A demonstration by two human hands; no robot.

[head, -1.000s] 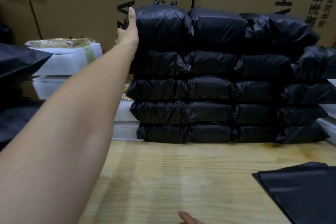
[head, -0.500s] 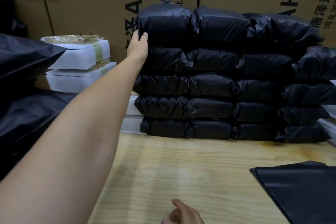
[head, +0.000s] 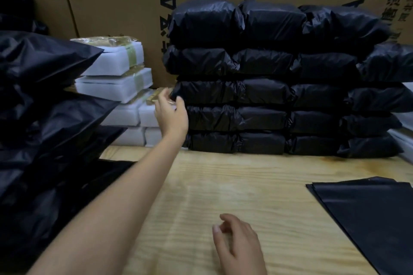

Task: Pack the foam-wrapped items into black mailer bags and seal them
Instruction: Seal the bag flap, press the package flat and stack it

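Sealed black mailer parcels (head: 263, 78) stand stacked several layers high at the back of the wooden table (head: 234, 185). White foam-wrapped items (head: 116, 82) with yellowish tape are piled to the left of that stack. My left hand (head: 171, 114) reaches out at the gap between the foam pile and the third parcel layer, fingers loosely curled, nothing held. My right hand (head: 237, 243) hovers low over the near table with fingers apart and empty. Flat empty black mailer bags (head: 368, 214) lie at the right front.
More filled black bags (head: 44, 100) are heaped along the left side. Large printed cardboard boxes (head: 125, 2) form a wall behind everything. Bare wood lies between my right hand and the parcel stack.
My left hand has dropped from the top left parcel down to the third layer beside the foam pile. My right hand has come further into view. The camera has shifted left.
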